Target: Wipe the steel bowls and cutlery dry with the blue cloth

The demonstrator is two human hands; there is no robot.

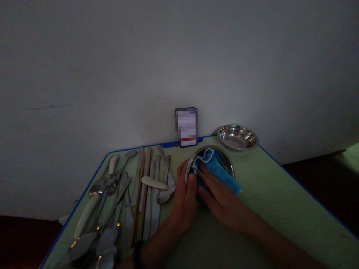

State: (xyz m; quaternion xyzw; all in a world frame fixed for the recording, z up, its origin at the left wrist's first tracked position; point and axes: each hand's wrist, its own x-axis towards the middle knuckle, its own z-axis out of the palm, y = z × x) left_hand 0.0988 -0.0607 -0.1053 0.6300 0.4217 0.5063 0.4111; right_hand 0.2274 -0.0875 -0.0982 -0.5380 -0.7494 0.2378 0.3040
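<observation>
- Lower centre: left hand (183,200) clasping metal bowl (225,160).
- Beside it: right hand (220,196) on blue cloth (220,170) inside, its grip indeterminable.
- Lower left: assorted cutlery (155,211).

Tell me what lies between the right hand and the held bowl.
In the head view, the blue cloth lies between the right hand and the inside of the held bowl.

The cloth (220,172) lies partly in the nearer bowl (229,160), right of cutlery (138,175).

The light is dim and detail soft.
</observation>
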